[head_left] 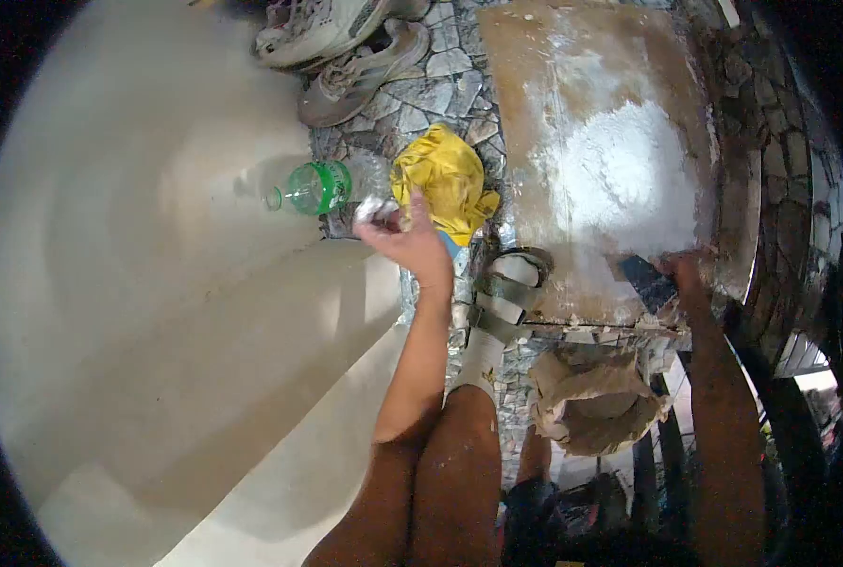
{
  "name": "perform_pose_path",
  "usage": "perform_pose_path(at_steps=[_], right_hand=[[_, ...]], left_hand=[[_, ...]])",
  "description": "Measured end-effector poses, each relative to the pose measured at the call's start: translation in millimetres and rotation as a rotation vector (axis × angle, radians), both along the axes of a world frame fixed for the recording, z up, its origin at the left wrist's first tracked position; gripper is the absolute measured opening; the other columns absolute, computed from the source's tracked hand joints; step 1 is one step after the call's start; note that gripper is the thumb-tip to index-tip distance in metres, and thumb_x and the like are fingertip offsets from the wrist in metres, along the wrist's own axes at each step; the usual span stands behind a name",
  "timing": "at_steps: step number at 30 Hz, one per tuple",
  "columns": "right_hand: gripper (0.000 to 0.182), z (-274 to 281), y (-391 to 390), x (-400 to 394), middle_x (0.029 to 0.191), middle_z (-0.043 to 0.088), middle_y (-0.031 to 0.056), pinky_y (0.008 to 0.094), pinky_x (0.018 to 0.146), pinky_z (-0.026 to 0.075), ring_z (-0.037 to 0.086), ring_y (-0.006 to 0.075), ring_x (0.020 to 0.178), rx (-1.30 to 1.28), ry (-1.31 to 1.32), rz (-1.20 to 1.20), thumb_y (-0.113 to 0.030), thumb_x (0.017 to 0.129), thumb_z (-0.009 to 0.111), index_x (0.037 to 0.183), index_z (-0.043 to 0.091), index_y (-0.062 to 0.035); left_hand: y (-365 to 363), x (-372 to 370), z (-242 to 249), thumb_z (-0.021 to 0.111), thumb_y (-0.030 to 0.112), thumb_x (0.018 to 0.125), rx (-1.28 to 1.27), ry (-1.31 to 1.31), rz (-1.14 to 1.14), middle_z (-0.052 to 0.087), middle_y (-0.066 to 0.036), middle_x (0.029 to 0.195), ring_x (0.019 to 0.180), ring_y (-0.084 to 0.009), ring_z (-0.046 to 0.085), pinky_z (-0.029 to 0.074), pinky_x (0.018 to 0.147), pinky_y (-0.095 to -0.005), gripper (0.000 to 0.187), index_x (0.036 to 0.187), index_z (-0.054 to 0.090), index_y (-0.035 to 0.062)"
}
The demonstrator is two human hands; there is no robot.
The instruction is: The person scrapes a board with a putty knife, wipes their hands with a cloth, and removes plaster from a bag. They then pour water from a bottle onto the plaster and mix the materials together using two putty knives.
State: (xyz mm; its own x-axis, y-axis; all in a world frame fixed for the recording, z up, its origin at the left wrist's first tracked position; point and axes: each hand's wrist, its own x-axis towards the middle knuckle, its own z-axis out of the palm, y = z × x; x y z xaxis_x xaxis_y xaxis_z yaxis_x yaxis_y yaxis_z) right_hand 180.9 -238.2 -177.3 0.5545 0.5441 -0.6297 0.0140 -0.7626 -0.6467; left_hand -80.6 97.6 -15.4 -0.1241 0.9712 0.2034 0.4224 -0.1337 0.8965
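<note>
Left hand (414, 248) and right hand (688, 274) are well apart. The left has its thumb raised and its fingers bent at a small, shiny item (376, 212); whether it grips that item or only touches it, I cannot tell. The right is closed on a dark, flat tool (650, 283), held at the lower right part of a brown board (525, 94).

A broad mound of white powder (624, 161) lies on the board, just beyond the tool, with white smears around it. Beside the board, on the stone-patterned floor (448, 62), is a crumpled yellow cloth (445, 175), just beyond the left hand. A bit of something blue (451, 245) shows at its lower edge.

1 clear bottle with a green label (334, 187) lies on its side to the left of the cloth, its neck pointing toward the pale wall (157, 246). Farther up are 2 worn shoes (346, 80). A foot in a sock and strapped sandal (508, 295) rests by the board's left edge, and an open, crumpled paper bag (596, 402) stands just below the board.
</note>
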Motion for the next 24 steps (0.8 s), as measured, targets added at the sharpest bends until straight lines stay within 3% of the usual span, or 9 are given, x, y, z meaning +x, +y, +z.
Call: perform_pose_path(at_steps=[4, 10, 13, 14, 16, 18, 19, 21, 24], right_hand=[[0.028, 5.0, 1.3, 0.8, 0.076, 0.063, 0.0134, 0.0338, 0.078, 0.044, 0.059, 0.0239, 0.076, -0.036, -0.009, 0.02, -0.021, 0.062, 0.079, 0.075, 0.064, -0.0007], [0.028, 11.4, -6.7, 0.3, 0.076, 0.063, 0.013, 0.0337, 0.078, 0.044, 0.059, 0.024, 0.076, -0.072, -0.007, 0.014, -0.02, 0.062, 0.079, 0.075, 0.064, -0.0008], [0.027, 15.9, -14.1, -0.5, 0.076, 0.063, 0.0128, 0.0337, 0.078, 0.044, 0.059, 0.024, 0.076, -0.094, -0.004, 0.001, -0.02, 0.062, 0.079, 0.075, 0.064, -0.0009], [0.027, 16.0, -18.1, -1.5, 0.076, 0.063, 0.0128, 0.0337, 0.078, 0.044, 0.059, 0.024, 0.076, -0.098, -0.006, -0.002, -0.02, 0.062, 0.079, 0.075, 0.064, -0.0009], [0.027, 15.4, -18.7, -0.1, 0.076, 0.063, 0.0127, 0.0337, 0.078, 0.044, 0.059, 0.024, 0.076, -0.097, -0.013, -0.001, -0.02, 0.062, 0.079, 0.075, 0.064, -0.0009], [0.027, 17.6, -18.9, -0.3, 0.076, 0.063, 0.0126, 0.0336, 0.078, 0.044, 0.059, 0.0241, 0.076, -0.099, -0.018, 0.005, -0.019, 0.061, 0.079, 0.075, 0.064, -0.0009], [0.027, 18.3, -18.3, 0.3, 0.076, 0.063, 0.0125, 0.0336, 0.078, 0.044, 0.059, 0.0241, 0.076, -0.098, -0.01, -0.003, -0.019, 0.061, 0.079, 0.075, 0.064, -0.001], [0.027, 15.4, -12.2, -0.4, 0.076, 0.063, 0.0124, 0.0336, 0.078, 0.044, 0.059, 0.0241, 0.076, -0.089, 0.026, -0.029, -0.019, 0.061, 0.079, 0.075, 0.064, -0.001], [0.027, 10.7, -4.5, -0.2, 0.076, 0.063, 0.0122, 0.0335, 0.078, 0.044, 0.059, 0.0241, 0.076, -0.076, 0.076, -0.076, -0.019, 0.061, 0.079, 0.075, 0.064, -0.001]], left_hand=[[25.0, -24.9, -15.8, 0.073, 0.005, 0.073, -0.025, -0.121, 0.259, 0.045, -0.015, 0.109, 0.098, -0.0239, 0.048, 0.04, 0.087, -0.0348, 0.055, 0.114, 0.037, -0.003], [62.6, -34.8, -55.4, 0.079, 0.013, 0.068, -0.031, -0.103, 0.324, 0.048, -0.019, 0.119, 0.105, -0.0279, 0.049, 0.041, 0.091, -0.0368, 0.076, 0.125, 0.033, -0.0061], [80.2, -35.1, -55.0, 0.082, 0.025, 0.066, -0.007, -0.018, 0.245, 0.034, -0.026, 0.131, 0.12, -0.0339, 0.037, 0.029, 0.103, -0.0429, 0.097, 0.132, 0.019, -0.0107], [94.5, -53.2, -87.0, 0.082, 0.033, 0.065, 0.038, 0.061, 0.299, 0.035, -0.026, 0.131, 0.121, -0.0344, 0.037, 0.027, 0.104, -0.0432, 0.1, 0.131, 0.021, -0.0111], [112.4, -66.7, -89.9, 0.082, 0.036, 0.064, -0.014, 0.268, 0.349, 0.042, -0.025, 0.127, 0.117, -0.0341, 0.041, 0.029, 0.104, -0.0425, 0.097, 0.129, 0.028, -0.0113], [108.2, -48.1, -57.3, 0.085, 0.031, 0.059, 0.061, -0.017, 0.323, 0.052, -0.022, 0.116, 0.1, -0.0333, 0.053, 0.042, 0.089, -0.0442, 0.076, 0.112, 0.046, -0.0077], [116.5, -59.6, -62.9, 0.086, 0.028, 0.058, 0.086, 0.185, 0.39, 0.053, -0.021, 0.114, 0.097, -0.0332, 0.054, 0.043, 0.086, -0.0442, 0.075, 0.11, 0.045, -0.007], [112.8, -54.9, -56.5, 0.087, 0.024, 0.056, 0.189, 0.327, 0.403, 0.053, -0.021, 0.11, 0.094, -0.0335, 0.054, 0.044, 0.084, -0.0443, 0.077, 0.11, 0.042, -0.0068], [104.7, -49.6, -42.1, 0.088, 0.021, 0.055, 0.256, 0.228, 0.295, 0.053, -0.022, 0.108, 0.094, -0.0343, 0.054, 0.044, 0.085, -0.0447, 0.082, 0.112, 0.038, -0.0079]])
